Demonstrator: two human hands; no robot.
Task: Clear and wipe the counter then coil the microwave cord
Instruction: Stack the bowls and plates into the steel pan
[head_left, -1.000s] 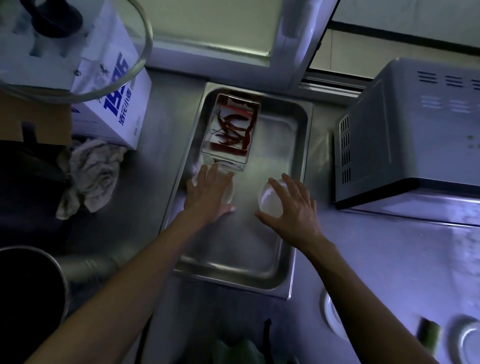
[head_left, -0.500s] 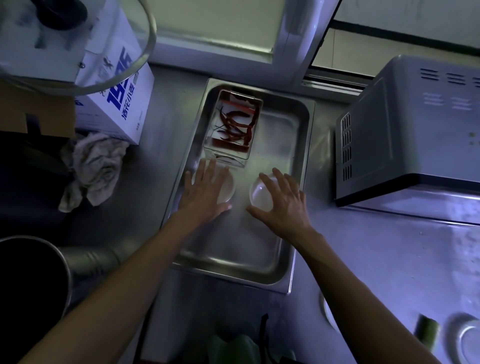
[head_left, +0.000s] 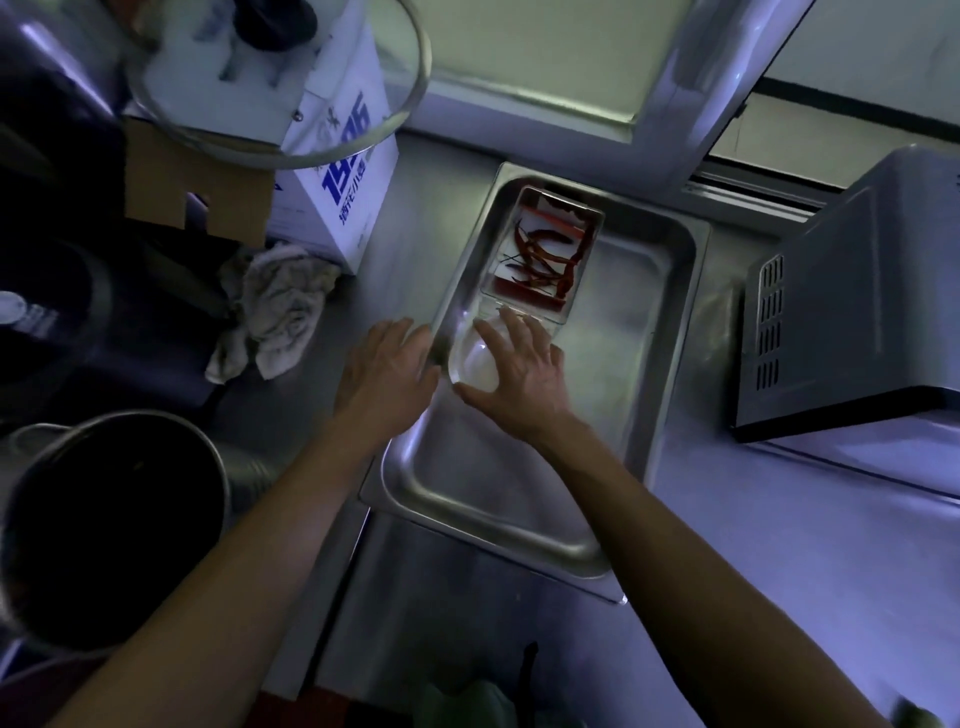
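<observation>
Steel tray (head_left: 670, 291) on the counter (head_left: 779, 545) is our landmark: inside its near-left part our right hand (head_left: 519, 364) lies with fingers spread over a small white dish (head_left: 470, 364). Our left hand (head_left: 387, 371) rests flat, fingers relaxed, at the tray's left rim, and the microwave (head_left: 852, 306) stands just right of it.

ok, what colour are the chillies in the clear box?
Dark red chillies in the clear box with a red base, seen in the head view.

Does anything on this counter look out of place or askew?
Mildly: the steel tray sits skewed on the counter, its near corner jutting past the front edge. A crumpled rag lies left of it. No spills visible.
</observation>
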